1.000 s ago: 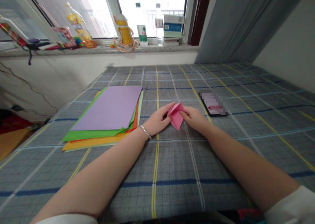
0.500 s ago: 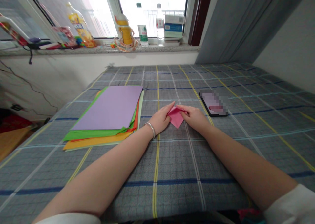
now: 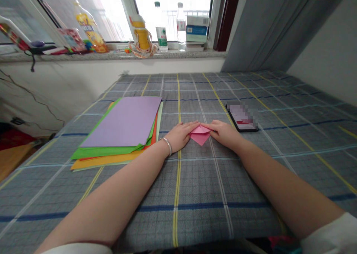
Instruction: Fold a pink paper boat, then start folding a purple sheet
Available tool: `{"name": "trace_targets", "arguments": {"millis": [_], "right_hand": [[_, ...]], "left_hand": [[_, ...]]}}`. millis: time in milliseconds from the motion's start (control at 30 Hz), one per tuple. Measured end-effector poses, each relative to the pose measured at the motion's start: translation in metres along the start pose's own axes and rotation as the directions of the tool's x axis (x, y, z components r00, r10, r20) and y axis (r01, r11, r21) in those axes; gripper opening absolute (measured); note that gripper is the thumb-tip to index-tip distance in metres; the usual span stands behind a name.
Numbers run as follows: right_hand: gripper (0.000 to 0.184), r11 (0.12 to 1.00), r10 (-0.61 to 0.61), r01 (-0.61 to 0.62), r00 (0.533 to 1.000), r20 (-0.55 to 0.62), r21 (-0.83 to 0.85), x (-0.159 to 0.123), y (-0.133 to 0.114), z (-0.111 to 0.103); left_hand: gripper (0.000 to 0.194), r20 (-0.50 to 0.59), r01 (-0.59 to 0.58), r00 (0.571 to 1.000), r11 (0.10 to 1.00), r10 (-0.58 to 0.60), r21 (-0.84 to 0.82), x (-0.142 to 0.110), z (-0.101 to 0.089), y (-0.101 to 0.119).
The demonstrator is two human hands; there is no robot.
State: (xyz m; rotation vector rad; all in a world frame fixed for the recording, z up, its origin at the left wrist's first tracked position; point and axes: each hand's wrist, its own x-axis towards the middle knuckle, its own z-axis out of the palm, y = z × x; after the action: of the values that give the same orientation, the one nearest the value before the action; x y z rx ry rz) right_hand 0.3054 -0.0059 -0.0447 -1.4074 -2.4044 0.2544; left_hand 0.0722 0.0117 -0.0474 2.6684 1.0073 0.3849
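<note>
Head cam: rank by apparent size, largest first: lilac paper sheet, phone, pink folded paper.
1. Lilac paper sheet, clearly largest.
2. Phone.
3. Pink folded paper.

Ranks 2 and 3 are unsure: they look fairly close, and the right hand covers part of the paper.

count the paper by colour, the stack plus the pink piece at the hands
lilac sheet: 1
bright green sheet: 1
red-orange sheet: 1
yellow sheet: 1
pale green sheet: 1
folded pink paper: 1
total: 6 showing, hidden sheets can't be ruled out
</note>
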Motion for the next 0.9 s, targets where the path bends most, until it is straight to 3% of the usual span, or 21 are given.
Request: {"name": "trace_targets", "arguments": {"millis": [233,400,567,733,900], "right_hand": [[0.039,0.999,0.011,-0.009,0.999,0.049,-0.050,-0.003,-0.005,-0.006],[0.048,0.999,0.007,-0.003,0.997,0.077,-0.054,-0.006,-0.011,-0.011],[0.045,1.000,0.018,-0.020,0.992,0.124,0.009,-0.007,-0.013,-0.014],[0.046,0.991,0.114,-0.120,0.988,0.099,0.059,-0.004,-0.011,-0.009],[0.050,0.980,0.192,-0.189,0.979,0.061,-0.061,-0.002,-0.020,-0.005]], "left_hand": [[0.049,0.074,-0.059,0.996,0.998,0.057,0.025,-0.005,-0.007,-0.009],[0.047,0.071,-0.124,0.990,0.990,0.119,0.070,-0.007,-0.009,-0.013],[0.051,0.060,-0.140,0.989,0.987,0.135,0.085,-0.007,-0.010,-0.011],[0.053,0.063,-0.112,0.992,0.991,0.107,0.071,-0.006,-0.011,-0.009],[0.037,-0.016,-0.064,0.998,0.995,0.066,0.075,-0.005,-0.009,0.003]]}}
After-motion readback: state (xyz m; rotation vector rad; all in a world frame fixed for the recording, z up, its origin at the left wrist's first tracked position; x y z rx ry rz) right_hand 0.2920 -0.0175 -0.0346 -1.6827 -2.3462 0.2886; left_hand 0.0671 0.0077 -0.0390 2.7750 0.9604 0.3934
